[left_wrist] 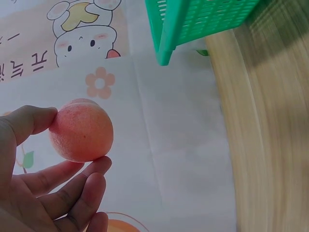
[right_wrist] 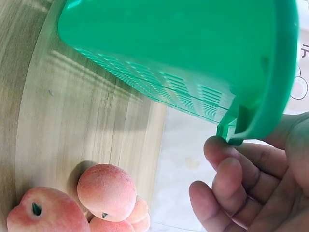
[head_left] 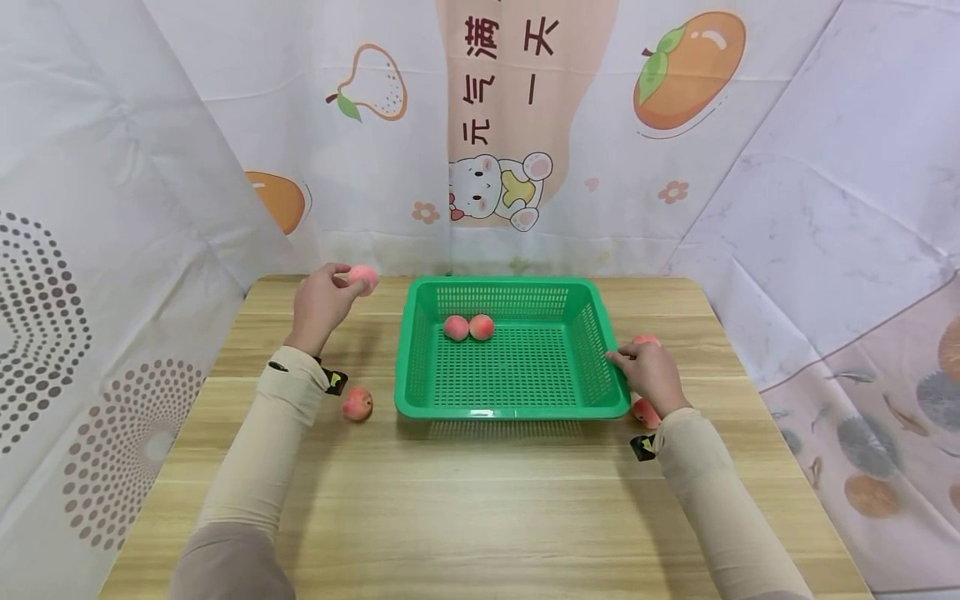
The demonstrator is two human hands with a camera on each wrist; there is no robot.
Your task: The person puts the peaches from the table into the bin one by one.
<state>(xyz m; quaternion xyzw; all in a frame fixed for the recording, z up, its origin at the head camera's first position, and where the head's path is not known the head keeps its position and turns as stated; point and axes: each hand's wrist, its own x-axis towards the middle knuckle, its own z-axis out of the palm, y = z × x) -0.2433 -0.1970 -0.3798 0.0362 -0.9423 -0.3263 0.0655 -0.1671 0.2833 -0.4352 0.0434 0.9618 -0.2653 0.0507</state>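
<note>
In the head view, my left hand (head_left: 321, 307) pinches a pink peach (head_left: 363, 280) above the table's far left part. The left wrist view shows that peach (left_wrist: 82, 131) between the thumb and the fingertips. With its thumb and fingers, my right hand (head_left: 651, 372) grips the right rim of a green plastic basket (head_left: 512, 413). Inside the basket, at its back left, two peaches (head_left: 482, 327) lie side by side. Another peach (head_left: 357, 404) rests on the table near my left wrist. Several more peaches (right_wrist: 107, 192) lie beneath my right hand, partly hidden in the head view.
Everything stands on a light wooden table (head_left: 480, 508). A printed white curtain (head_left: 375, 183) hangs at its back edge, with more cloth (head_left: 817, 250) along the right. The basket's near side seems slightly raised, with a shadow below it.
</note>
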